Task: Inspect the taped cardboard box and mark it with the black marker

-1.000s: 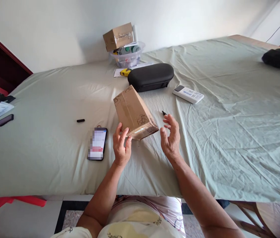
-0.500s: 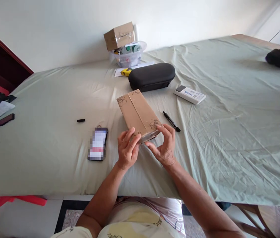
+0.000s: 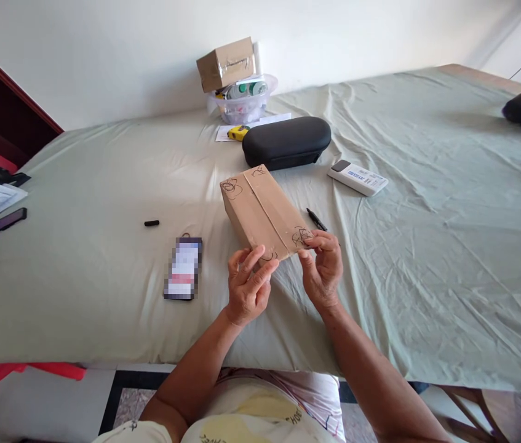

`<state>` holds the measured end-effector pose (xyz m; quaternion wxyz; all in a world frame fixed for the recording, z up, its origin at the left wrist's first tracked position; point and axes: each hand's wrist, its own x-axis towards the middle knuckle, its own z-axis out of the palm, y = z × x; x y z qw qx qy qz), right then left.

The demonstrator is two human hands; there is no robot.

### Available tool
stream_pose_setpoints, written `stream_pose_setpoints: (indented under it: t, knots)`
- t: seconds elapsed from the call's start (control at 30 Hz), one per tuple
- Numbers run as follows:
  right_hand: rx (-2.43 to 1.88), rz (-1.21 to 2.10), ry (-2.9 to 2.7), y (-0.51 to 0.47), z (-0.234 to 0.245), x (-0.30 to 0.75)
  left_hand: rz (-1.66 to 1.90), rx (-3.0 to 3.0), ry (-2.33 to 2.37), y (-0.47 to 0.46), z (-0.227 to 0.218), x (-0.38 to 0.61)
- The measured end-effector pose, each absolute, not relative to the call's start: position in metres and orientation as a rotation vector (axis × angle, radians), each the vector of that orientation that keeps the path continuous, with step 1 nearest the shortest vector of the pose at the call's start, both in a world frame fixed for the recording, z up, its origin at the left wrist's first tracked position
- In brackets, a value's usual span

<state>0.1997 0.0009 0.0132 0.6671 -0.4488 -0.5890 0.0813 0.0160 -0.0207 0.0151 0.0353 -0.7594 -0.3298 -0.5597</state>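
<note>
The cardboard box point(image 3: 264, 212) sits mid-worktop point(image 3: 103, 295), scribbled face up, apparently tilted. The right hand point(image 3: 325, 271) pinches its near-right corner between thumb and fingers; the left hand point(image 3: 247, 292) lays partly spread fingers at the near-left corner, its thumb's grip unclear. Holding both corners probably steadies the box, leaving the scribbles visible. A black marker point(image 3: 316, 218) lies just beyond the right hand, presumably within easy reach; a phone point(image 3: 183, 269) lies left, apart.

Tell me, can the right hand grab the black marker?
Probably yes: the black marker lies just past the right hand, with nothing between, but that hand would first have to leave the cardboard box.
</note>
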Motion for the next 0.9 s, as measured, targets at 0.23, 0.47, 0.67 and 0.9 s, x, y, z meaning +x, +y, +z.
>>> stream_pose_setpoints:
  t: [0.23, 0.47, 0.67, 0.9]
  knots:
    - [-1.012, 0.298, -1.237, 0.001, 0.020, 0.199, -1.793, -2.296, -1.060, -0.020, 0.019, 0.015]
    - [-1.043, 0.483, -1.123, 0.003, 0.020, 0.196, -1.931, -2.281, -1.147, -0.019, 0.024, 0.008]
    - [-1.150, 0.569, -1.143, 0.004, 0.021, 0.194, -2.008, -2.241, -1.188, -0.018, 0.022, 0.003]
    - [-1.235, 0.500, -1.300, 0.006, 0.019, 0.200, -2.032, -2.187, -1.217, -0.017, 0.017, 0.002]
